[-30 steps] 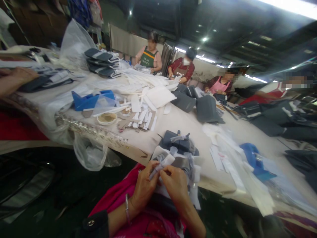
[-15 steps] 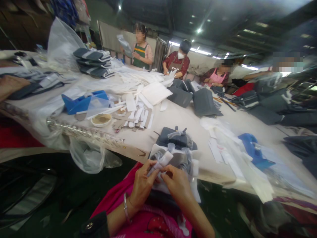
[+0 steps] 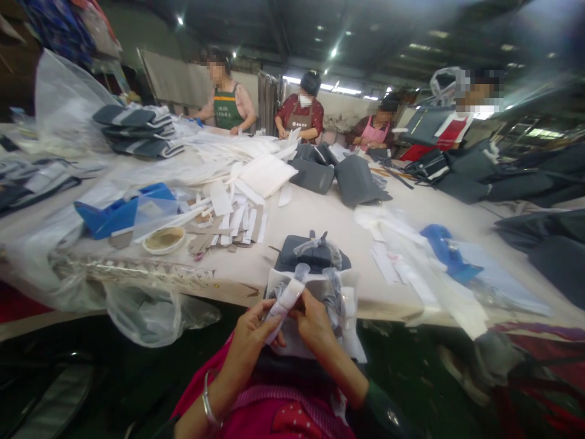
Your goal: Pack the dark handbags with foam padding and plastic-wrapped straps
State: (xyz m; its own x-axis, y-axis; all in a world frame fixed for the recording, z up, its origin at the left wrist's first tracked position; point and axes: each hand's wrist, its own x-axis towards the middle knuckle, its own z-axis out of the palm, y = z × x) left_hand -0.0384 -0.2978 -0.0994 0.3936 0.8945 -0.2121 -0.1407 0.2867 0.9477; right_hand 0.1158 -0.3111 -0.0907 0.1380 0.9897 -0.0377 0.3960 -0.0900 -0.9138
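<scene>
A dark grey bag rests at the table's near edge, its top parts covered with clear plastic. In front of it a strap wrapped in white foam slants up between my hands. My left hand is closed round its lower part, thumb along one side. My right hand is also closed, fingertips pressed to the wrap's right side. Another plastic-covered strap lies just right of my right hand, beside a second white foam wrap. The fingertips of my right hand are partly hidden.
A blue tape dispenser stands left, near a shallow bowl and cut white strips. Another blue dispenser is at right beside white sheets. Grey bag pieces lie farther back. Several co-workers stand across the table.
My left hand has slid lower along the foam-wrapped strap, exposing more of it. The view has shifted right. A co-worker at far right now holds up a grey bag.
</scene>
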